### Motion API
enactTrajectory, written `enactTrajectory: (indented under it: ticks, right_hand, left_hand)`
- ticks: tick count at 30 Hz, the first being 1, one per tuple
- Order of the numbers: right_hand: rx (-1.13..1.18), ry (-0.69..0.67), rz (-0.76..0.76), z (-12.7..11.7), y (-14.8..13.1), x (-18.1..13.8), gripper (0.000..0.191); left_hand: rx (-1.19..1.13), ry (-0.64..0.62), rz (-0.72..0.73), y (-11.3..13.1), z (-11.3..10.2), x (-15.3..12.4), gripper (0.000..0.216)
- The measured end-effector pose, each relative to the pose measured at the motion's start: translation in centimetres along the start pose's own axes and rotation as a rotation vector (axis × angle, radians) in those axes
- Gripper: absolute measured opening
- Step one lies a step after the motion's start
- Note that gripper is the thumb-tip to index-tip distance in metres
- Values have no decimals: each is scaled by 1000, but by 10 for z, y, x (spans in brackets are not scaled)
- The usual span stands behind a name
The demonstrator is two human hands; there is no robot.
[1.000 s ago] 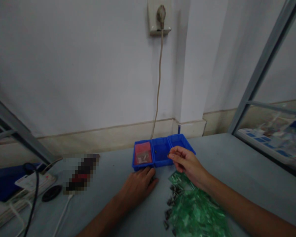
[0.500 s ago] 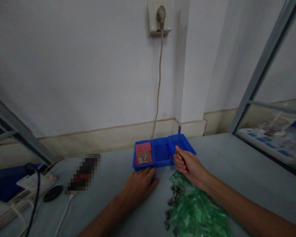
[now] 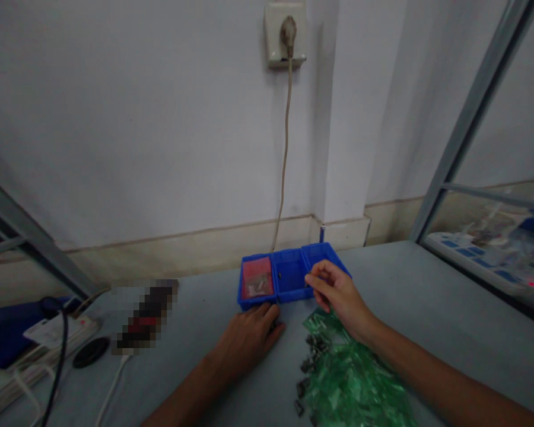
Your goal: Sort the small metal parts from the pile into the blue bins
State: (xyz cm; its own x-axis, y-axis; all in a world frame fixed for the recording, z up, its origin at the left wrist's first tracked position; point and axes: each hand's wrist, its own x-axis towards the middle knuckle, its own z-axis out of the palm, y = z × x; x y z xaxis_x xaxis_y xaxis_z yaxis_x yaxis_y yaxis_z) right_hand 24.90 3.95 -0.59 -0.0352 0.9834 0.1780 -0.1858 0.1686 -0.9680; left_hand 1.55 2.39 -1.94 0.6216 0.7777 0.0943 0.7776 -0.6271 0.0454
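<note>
Three joined blue plastic bins (image 3: 293, 295) stand on the table near the wall. The left one holds a pink sheet (image 3: 256, 270) and a small clear bag (image 3: 258, 286); a tiny dark part (image 3: 280, 275) lies in the middle one. My right hand (image 3: 340, 296) is over the front right of the bins, thumb and index fingertip pinched together; what they grip is too small to name. Just in front of the left bin, my left hand (image 3: 251, 329) rests on the table with curled fingers, something dark showing beside the thumb. Small metal parts (image 3: 309, 362) lie between the hands.
A green plastic bag (image 3: 356, 385) with metal pieces around it lies under my right forearm. At left are a pixelated dark object (image 3: 149, 317), a black disc (image 3: 91, 353), cables and a power strip (image 3: 71, 341). Metal frame posts (image 3: 471, 127) flank the table.
My right hand has turned from a closed fist to a fingertip pinch and shifted slightly left over the bins. The left hand stays in place. The view has shifted a little.
</note>
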Motion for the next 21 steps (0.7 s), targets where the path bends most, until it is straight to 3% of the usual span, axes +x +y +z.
enactTrajectory:
  ticks: [8,13,21]
  right_hand:
    - [-223,4,-197,-3,4,1,26]
    - [-244,-5,-163,-3,2,1,23]
    - [-71,-56,-57,-1,0,-2,29]
  left_hand:
    - [-2,-7,-9,0,1,0,18]
    - [3,-11,-3,0,-1,0,18]
    - [9,5,3,-1,3,-1,19]
